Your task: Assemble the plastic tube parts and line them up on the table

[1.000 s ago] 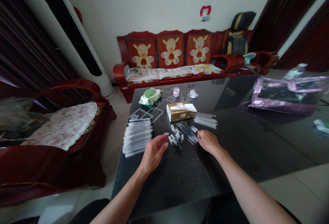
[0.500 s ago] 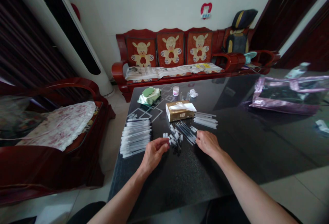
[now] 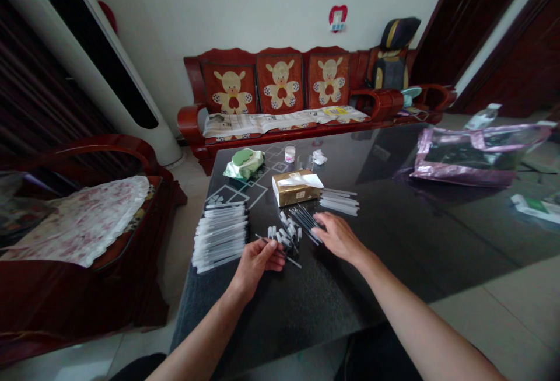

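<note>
In the head view my left hand is closed, pinching a thin pen refill that slants down to the right. My right hand is above the right side of a bundle of dark pen refills, its fingers apart and near the refill ends. Between the hands lies a heap of small clear-and-black pen caps, partly behind my left fingers. Left of my left hand, many translucent pen barrels lie in a stacked row. More white barrels lie beyond my right hand.
On the dark table stand a gold tissue box, a green wipes pack, a small white cup and a crumpled tissue. A purple-edged clear bag sits to the right. A red wooden sofa stands behind.
My left hand now holds a refill across its fingers. My right hand has moved from beside the refill bundle to over its near right end. The camera view has turned slightly right.
</note>
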Tool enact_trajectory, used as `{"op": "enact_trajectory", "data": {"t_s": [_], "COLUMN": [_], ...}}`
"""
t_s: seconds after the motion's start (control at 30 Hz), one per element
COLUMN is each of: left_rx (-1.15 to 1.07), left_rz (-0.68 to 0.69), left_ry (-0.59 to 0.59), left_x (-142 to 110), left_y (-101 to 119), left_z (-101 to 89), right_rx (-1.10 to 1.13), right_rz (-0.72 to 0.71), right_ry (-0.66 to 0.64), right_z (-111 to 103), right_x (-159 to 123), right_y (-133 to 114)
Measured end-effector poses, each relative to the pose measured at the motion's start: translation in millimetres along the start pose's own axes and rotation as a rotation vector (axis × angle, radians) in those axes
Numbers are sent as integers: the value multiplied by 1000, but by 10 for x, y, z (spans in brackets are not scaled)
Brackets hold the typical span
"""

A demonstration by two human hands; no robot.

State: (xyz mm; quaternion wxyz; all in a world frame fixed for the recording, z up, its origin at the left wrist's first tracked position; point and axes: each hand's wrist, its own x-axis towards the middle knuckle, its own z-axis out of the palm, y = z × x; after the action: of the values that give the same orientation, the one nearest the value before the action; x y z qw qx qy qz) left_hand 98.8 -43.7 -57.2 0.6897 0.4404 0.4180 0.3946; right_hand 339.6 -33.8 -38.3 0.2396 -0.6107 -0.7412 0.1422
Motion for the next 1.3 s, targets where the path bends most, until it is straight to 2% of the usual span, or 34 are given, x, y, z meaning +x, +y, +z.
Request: {"op": "enact_trajectory", "data": {"t_s": [0.03, 0.07, 0.17, 0.27, 0.47, 0.63, 1.03, 1.13, 1.23, 1.3], "left_rx": [2, 3, 9, 18, 28, 28, 7, -15, -42, -38], "left_rz": [-4, -5, -4, -1, -2, -1, 14, 34, 53, 49], "left_ry": [-2, -2, 2, 9, 10, -5, 3, 1, -12, -35], "left_x": [-1, -4, -11, -15, -18, -33, -28, -28, -35, -44], "left_y": [2, 4, -3, -23, -37, -27, -19, 0, 34, 55], "left_z": [-2, -3, 1, 0, 1, 15, 9, 9, 12, 16], "right_rx": [-149, -273, -473, -543, -534, -555, -558, -553, -337, -27], "right_rz": [37, 87, 267, 333, 267, 211, 228, 162, 83, 100], "right_ry": [82, 105, 52, -16, -66, -9, 25, 111, 206, 154], "right_z": [-44, -79, -123, -93, 11, 56, 10, -31, -31, 19], "right_x": [43, 78, 127, 113, 63, 49, 63, 64, 19, -35], "right_y": [133, 268, 599, 717, 521, 441, 379, 271, 42, -132]}}
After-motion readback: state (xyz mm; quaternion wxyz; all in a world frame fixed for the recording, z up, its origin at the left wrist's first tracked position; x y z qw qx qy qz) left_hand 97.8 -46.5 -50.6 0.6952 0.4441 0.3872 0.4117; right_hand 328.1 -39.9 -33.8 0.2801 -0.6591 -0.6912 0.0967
